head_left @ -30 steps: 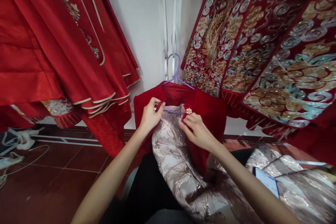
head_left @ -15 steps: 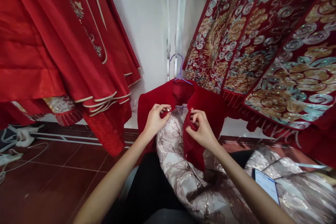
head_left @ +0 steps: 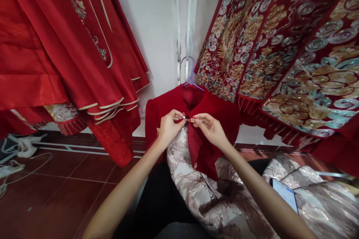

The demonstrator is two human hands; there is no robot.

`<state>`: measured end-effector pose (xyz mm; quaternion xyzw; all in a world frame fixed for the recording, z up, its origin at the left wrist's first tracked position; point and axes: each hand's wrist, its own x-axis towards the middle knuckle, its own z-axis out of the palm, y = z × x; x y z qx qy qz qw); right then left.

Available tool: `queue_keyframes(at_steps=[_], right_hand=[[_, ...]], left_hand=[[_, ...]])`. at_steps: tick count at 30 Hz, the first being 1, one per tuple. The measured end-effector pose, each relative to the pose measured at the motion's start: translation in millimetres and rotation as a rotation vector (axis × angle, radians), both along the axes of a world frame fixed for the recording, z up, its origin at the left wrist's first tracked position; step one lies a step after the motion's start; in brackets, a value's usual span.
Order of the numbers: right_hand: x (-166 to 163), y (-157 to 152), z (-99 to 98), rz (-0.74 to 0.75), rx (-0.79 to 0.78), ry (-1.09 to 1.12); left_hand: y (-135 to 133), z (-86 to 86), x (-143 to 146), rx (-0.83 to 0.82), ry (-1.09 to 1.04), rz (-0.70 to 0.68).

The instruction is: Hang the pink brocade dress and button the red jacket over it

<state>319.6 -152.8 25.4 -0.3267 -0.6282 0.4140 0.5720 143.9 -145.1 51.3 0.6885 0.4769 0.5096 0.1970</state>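
A dark red jacket hangs on a purple hanger in front of me. My left hand pinches a small jewelled button at one front edge. Between the fingers of my right hand is a gold, beaded button at the opposite edge. Both sets of fingertips almost meet just below the collar; whether the two fastener parts touch I cannot tell. Another gold fastener shows lower on the jacket's front. Below, shiny silver-pink patterned fabric lies over my lap.
Red garments with pale piping hang at left, and heavily embroidered red panels with fringe at right. A white metal pole stands behind the hanger. A phone rests on the fabric; white shoes are on the left.
My hands have come together from apart, drawing the jacket's two front edges close at the collar. My right hand moved left with its edge. The purple hanger stays in place.
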Motion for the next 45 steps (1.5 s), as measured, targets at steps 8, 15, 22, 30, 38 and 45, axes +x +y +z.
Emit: queue_keyframes(at_steps=[8,15,22,30,38,45], right_hand=[[-7.9,-6.5,12.7,-0.182,0.269,-0.297],[-8.5,-7.8,21.1,-0.248,0.351,-0.37],[-4.5,-0.9,20.8,-0.208,0.279,-0.31],[-4.5,5.0,22.4,-0.175,0.205,-0.263],[-4.0,7.1,25.0,-0.153,0.246,-0.308],[-15.8,-6.6,-5.0,-0.146,0.276,-0.237]], left_hand=[[-4.2,7.2,1.6,0.006,0.085,-0.036],[-13.1,14.8,0.3,0.105,0.26,-0.074],[-12.2,16.6,0.8,0.152,0.386,-0.092],[-14.5,25.6,-0.1,0.208,0.538,-0.093],[-11.1,24.9,-0.6,0.212,0.555,-0.144],[-6.2,5.5,-1.6,0.078,0.197,-0.174]])
